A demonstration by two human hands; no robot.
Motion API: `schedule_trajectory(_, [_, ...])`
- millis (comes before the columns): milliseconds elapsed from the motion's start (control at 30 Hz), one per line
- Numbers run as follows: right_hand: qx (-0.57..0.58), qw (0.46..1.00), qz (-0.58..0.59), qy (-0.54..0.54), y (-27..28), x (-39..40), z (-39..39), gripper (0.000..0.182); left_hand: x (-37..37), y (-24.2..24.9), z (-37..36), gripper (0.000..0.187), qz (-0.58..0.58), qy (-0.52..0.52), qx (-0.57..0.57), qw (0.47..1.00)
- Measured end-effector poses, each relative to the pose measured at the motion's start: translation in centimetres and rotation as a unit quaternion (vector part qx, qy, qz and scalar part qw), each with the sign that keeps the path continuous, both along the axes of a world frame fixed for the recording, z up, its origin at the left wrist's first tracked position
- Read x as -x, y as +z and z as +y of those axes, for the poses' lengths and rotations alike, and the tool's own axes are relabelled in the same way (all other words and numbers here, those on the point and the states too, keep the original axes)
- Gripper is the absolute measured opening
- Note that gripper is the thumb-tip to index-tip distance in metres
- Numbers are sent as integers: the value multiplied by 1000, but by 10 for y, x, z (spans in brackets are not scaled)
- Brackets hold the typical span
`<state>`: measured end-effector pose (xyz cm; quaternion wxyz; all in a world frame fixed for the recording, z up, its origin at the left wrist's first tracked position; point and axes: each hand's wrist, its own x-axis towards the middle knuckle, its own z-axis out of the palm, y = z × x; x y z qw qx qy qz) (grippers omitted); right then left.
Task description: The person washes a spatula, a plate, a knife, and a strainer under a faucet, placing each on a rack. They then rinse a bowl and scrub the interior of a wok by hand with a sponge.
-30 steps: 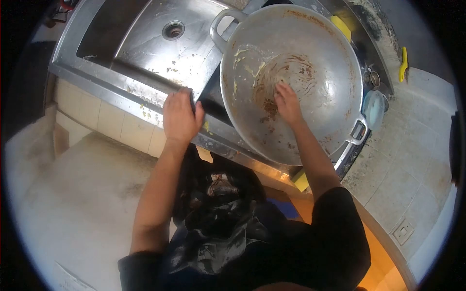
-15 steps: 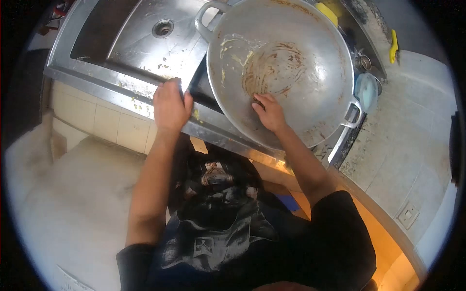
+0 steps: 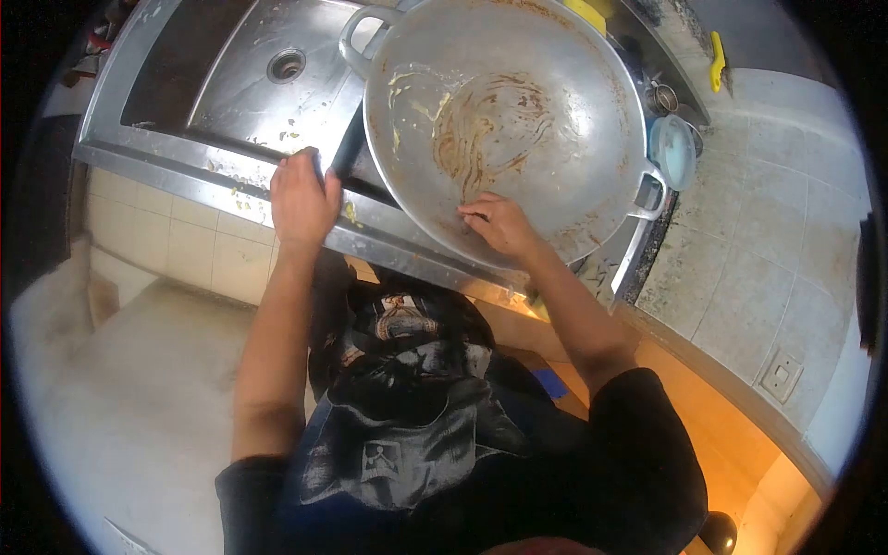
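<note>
A large two-handled metal wok rests tilted across the sink's right side, its inside streaked with brown residue and a few pale yellowish smears. My right hand is inside it, low on the near wall, fingertips pinched together against the surface. Whatever small thing those fingers may hold is hidden. To the left of the wok, my left hand grips the front rim of the steel sink, fingers curled over the edge and thumb on the right.
Food scraps dot the sink rim near the drain. Right of the wok stand a blue tub and a metal cup. A yellow-handled tool lies beyond, and a yellow sponge-like item is behind the wok.
My right hand has slid down the wok's near wall toward me, leaving streaks in the brown residue. My left hand keeps its place on the rim. The view has shifted slightly.
</note>
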<state>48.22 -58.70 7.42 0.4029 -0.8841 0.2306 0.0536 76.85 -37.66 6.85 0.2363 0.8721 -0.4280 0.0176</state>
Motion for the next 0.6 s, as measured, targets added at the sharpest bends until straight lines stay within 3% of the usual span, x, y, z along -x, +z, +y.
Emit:
schedule_trajectory(167, [-37,990,15,132,9,43,-47,24,1,-2,1,36,-6,1,-2,1000])
schedule_trajectory(433, [21,985,169,7,51,60,-6,27,2,-3,-1,34,-15,3,-2,1000])
schedule_trajectory(500, [38,983,179,-32,47,51,16,27,2,-2,-1,39,32,13,-35,999])
schedule_trajectory(600, [45,984,147,-87,36,19,43,27,2,-3,0,34,-10,6,-14,1000])
